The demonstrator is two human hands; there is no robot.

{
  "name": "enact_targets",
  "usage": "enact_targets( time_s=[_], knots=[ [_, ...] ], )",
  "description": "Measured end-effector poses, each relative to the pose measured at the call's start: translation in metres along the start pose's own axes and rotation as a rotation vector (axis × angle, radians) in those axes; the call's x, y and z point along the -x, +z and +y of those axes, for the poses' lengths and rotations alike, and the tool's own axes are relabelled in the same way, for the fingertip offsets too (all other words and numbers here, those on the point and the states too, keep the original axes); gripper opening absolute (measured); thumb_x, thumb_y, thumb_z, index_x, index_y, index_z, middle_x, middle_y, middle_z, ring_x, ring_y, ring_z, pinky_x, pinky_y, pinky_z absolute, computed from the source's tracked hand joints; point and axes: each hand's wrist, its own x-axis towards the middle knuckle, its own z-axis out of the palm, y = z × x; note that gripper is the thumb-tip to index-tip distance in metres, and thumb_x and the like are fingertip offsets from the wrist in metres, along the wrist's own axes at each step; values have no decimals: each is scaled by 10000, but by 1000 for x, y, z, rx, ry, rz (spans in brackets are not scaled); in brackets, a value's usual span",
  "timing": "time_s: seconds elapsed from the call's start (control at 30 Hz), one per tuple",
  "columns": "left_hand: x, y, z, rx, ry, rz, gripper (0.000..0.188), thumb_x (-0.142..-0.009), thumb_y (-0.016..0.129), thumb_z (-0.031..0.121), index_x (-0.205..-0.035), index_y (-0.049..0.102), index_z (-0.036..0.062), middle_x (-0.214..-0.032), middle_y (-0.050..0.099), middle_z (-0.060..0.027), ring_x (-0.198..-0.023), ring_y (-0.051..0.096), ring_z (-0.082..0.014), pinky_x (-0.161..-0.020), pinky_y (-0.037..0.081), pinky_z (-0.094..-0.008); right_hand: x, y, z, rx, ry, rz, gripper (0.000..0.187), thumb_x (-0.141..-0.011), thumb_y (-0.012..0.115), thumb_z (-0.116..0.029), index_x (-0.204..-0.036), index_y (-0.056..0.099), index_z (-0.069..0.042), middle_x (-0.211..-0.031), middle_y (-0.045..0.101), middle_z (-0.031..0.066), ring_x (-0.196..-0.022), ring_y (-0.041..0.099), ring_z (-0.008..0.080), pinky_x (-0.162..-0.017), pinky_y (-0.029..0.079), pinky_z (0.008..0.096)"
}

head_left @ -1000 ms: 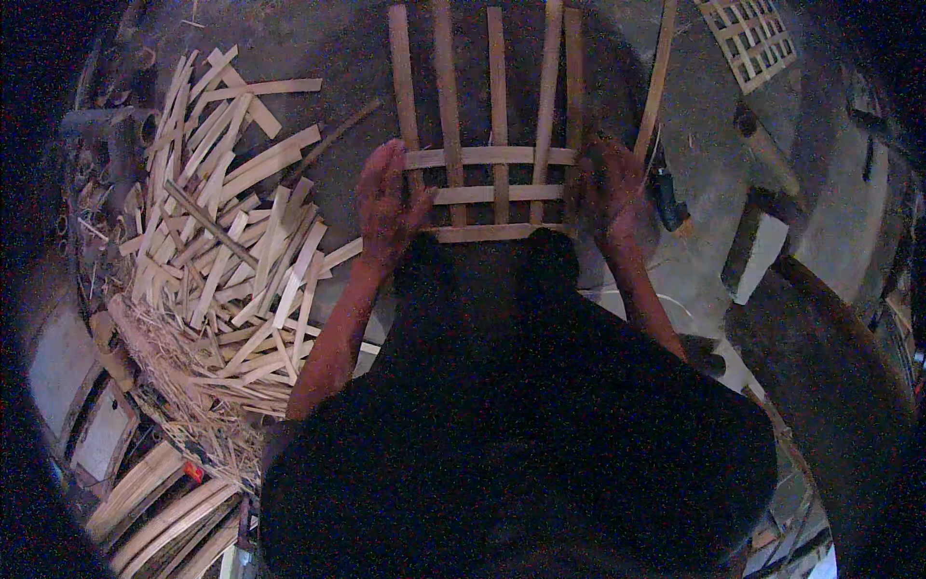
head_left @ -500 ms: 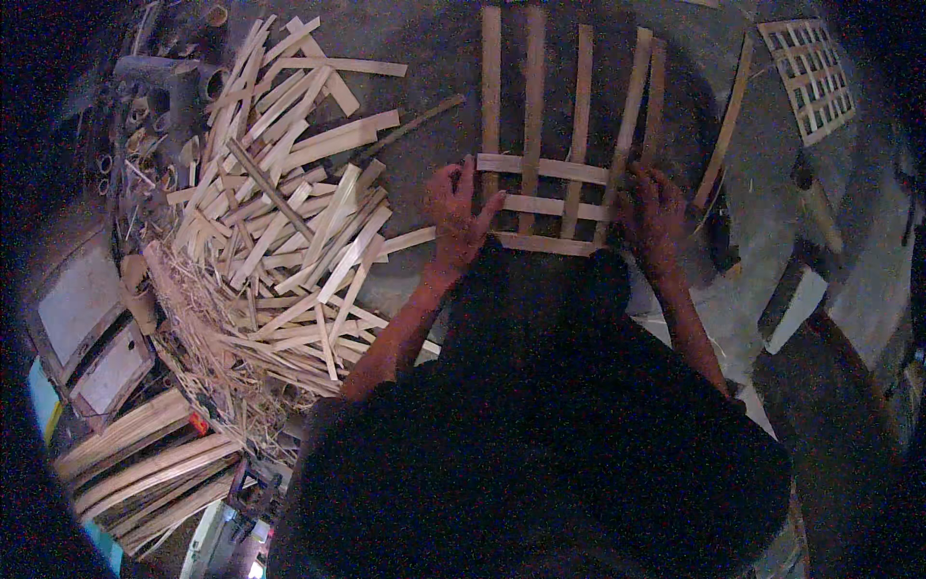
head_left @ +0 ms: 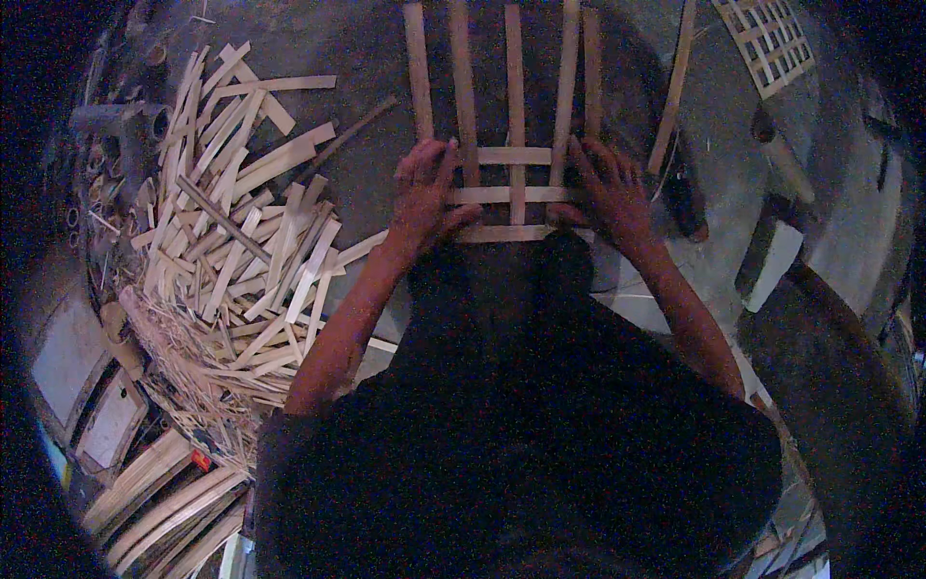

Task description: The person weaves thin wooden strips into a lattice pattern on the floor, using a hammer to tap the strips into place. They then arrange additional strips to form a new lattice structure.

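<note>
Pressing flat, fingers spread, left hand (head_left: 424,198) and right hand (head_left: 610,193) flank the woven strips (head_left: 516,193) at upper centre; crosswise slats run hand to hand.

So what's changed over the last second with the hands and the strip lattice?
Little, beyond the head camera shifting. The left hand and right hand still press flat on either end of the three cross strips woven through the long upright strips. Nothing was picked up or let go. The pile of loose strips at the left is undisturbed.
</note>
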Motion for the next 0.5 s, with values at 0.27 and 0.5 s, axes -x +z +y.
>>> enact_targets(
  time_s=[0.27, 0.5],
  knots=[
    [5, 9, -12, 30, 27, 35, 924, -724, 797, 404, -1491, 380, 101, -1425, 393, -162, -1379, 317, -364, -1138, 255, -485, 3, 16, 12, -158, 25, -3, 874, -723, 781, -491, -1467, 439, -184, -1355, 470, 152, -1243, 464, 363, -1047, 382, 510],
    [8, 6, 2, 33, -53, 130, 857, -776, 785, 292, -1473, 361, 29, -1388, 423, -201, -1355, 360, -374, -1129, 297, -467, 16, 21, 25, -66, 70, 120, 736, -797, 765, -388, -1440, 475, -182, -1318, 514, 178, -1203, 490, 377, -1036, 399, 483]
  ],
)
